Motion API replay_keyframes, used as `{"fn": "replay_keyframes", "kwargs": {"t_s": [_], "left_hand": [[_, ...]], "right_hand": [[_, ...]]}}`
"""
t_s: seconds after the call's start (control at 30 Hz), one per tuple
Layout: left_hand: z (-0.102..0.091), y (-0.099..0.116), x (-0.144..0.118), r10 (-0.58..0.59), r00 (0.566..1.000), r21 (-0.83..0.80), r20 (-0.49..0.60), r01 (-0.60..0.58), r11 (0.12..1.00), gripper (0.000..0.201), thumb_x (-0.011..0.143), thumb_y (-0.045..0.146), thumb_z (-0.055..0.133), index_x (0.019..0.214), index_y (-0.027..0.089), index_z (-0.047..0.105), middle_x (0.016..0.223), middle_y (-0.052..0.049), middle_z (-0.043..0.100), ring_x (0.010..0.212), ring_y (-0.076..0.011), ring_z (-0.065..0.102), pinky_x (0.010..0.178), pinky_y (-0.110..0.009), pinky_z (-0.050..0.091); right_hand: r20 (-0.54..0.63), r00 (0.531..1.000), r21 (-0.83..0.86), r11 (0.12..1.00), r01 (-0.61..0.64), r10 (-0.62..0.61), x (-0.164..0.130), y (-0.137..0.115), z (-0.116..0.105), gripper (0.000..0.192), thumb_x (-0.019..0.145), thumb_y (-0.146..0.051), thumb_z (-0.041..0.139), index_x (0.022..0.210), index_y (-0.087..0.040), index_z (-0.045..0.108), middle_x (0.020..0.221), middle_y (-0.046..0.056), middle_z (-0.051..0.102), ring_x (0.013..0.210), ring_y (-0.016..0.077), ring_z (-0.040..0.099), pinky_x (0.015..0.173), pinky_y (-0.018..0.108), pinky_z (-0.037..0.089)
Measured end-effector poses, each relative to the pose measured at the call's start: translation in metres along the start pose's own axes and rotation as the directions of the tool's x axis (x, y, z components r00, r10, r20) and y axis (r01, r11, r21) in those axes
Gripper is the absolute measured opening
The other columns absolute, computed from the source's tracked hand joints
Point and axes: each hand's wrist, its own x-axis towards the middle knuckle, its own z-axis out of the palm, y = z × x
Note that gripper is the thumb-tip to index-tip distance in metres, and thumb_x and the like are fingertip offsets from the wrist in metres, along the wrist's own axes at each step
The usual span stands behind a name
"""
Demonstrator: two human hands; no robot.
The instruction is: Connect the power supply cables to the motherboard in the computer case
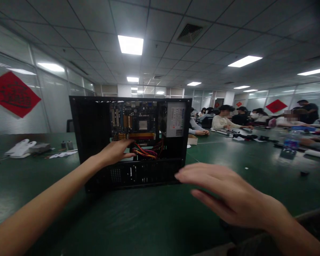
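Black metal case [96, 142]; left hand [114, 152] inside, apparently touching cables [145, 152].

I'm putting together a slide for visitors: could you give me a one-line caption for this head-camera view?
Left hand reaches into an open computer case among coloured cables; right hand hovers open beside it.

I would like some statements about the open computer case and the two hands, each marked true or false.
1. The computer case stands on a green table with its side open. True.
2. The left hand reaches inside the case, near the coloured cables. True.
3. The right hand grips a screwdriver. False: it is open, fingers spread, holding nothing, beside the case's lower right corner.
4. The power supply sits at the bottom left of the case. False: it is at the upper right.
5. Other people sit at the table farther right. True.
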Motion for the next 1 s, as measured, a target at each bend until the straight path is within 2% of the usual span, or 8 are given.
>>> {"fn": "replay_keyframes", "kwargs": {"t_s": [0.1,0.2,0.4,0.53,0.63,0.8,0.9,1.0], "left_hand": [[-0.001,0.002,0.013,0.077,0.997,0.081,-0.026,-0.075,0.994,0.059,0.084,0.05,0.063,0.132,0.018,0.051,0.133,-0.019,0.058,0.121,-0.0359,0.056,0.1,-0.049,0.046],[-0.003,0.004,0.026,0.155,0.985,0.102,-0.07,-0.148,0.984,0.057,0.088,0.047,0.06,0.135,0.019,0.047,0.138,-0.018,0.054,0.128,-0.0326,0.051,0.104,-0.045,0.043],[0.005,-0.007,0.038,0.179,0.978,0.105,-0.112,-0.167,0.98,0.048,0.086,0.042,0.064,0.126,0.017,0.053,0.13,-0.016,0.061,0.123,-0.0313,0.056,0.101,-0.043,0.046],[0.009,-0.014,0.037,0.143,0.975,0.074,-0.167,-0.132,0.988,0.049,0.085,0.042,0.066,0.127,0.02,0.054,0.121,-0.011,0.067,0.113,-0.0298,0.063,0.092,-0.039,0.051],[0.008,-0.013,0.038,0.129,0.975,0.058,-0.183,-0.121,0.991,0.048,0.088,0.038,0.062,0.133,0.024,0.052,0.125,-0.008,0.066,0.112,-0.0269,0.064,0.092,-0.037,0.051],[0.006,-0.007,0.043,0.071,0.975,0.061,-0.209,-0.06,0.996,0.031,0.091,0.028,0.056,0.121,0.025,0.064,0.12,-0.004,0.069,0.11,-0.0242,0.065,0.094,-0.034,0.05],[0.007,-0.004,0.048,0.057,0.983,0.076,-0.175,-0.044,0.996,0.03,0.093,0.027,0.054,0.12,0.024,0.066,0.119,-0.005,0.07,0.11,-0.0249,0.065,0.095,-0.035,0.05],[0.009,0.0,0.056,0.086,0.995,0.132,-0.059,-0.078,0.988,0.03,0.094,0.025,0.05,0.118,0.022,0.067,0.12,-0.008,0.069,0.111,-0.0262,0.064,0.095,-0.037,0.05]], "right_hand": [[0.091,0.996,-0.119,0.993,0.009,0.002,0.038,0.036,0.033,0.037,0.094,-0.012,0.043,0.129,-0.021,0.053,0.125,0.013,0.062,0.113,0.0245,0.062,0.093,0.04,0.056],[0.077,0.996,-0.193,0.979,0.058,-0.043,0.085,0.071,0.063,0.045,0.091,-0.002,0.038,0.133,-0.017,0.046,0.135,0.015,0.052,0.122,0.0248,0.055,0.098,0.039,0.053],[0.048,0.993,-0.323,0.939,0.118,-0.108,0.148,0.101,0.101,0.033,0.094,-0.008,0.045,0.126,-0.016,0.048,0.128,0.016,0.052,0.119,0.0258,0.055,0.097,0.04,0.053],[0.041,0.99,-0.403,0.905,0.137,-0.132,0.159,0.112,0.115,0.024,0.096,-0.011,0.046,0.118,-0.011,0.052,0.117,0.014,0.057,0.112,0.0234,0.058,0.094,0.037,0.053],[0.075,0.993,-0.467,0.877,0.111,-0.086,0.161,0.115,0.117,0.019,0.095,-0.01,0.046,0.111,-0.008,0.057,0.109,0.014,0.059,0.104,0.0233,0.059,0.09,0.036,0.053],[0.096,0.995,-0.503,0.864,0.025,0.027,0.163,0.114,0.121,0.018,0.096,-0.011,0.045,0.106,-0.008,0.06,0.114,0.016,0.057,0.106,0.0241,0.055,0.087,0.034,0.051],[0.128,0.98,-0.468,0.88,-0.077,0.154,0.161,0.117,0.127,0.024,0.097,-0.008,0.039,0.112,-0.01,0.058,0.11,0.013,0.059,0.101,0.0227,0.057,0.081,0.031,0.05],[0.167,0.965,-0.444,0.889,-0.108,0.201,0.154,0.125,0.133,0.028,0.097,-0.01,0.038,0.119,-0.013,0.055,0.109,0.012,0.059,0.102,0.022,0.057,0.078,0.029,0.049]]}}
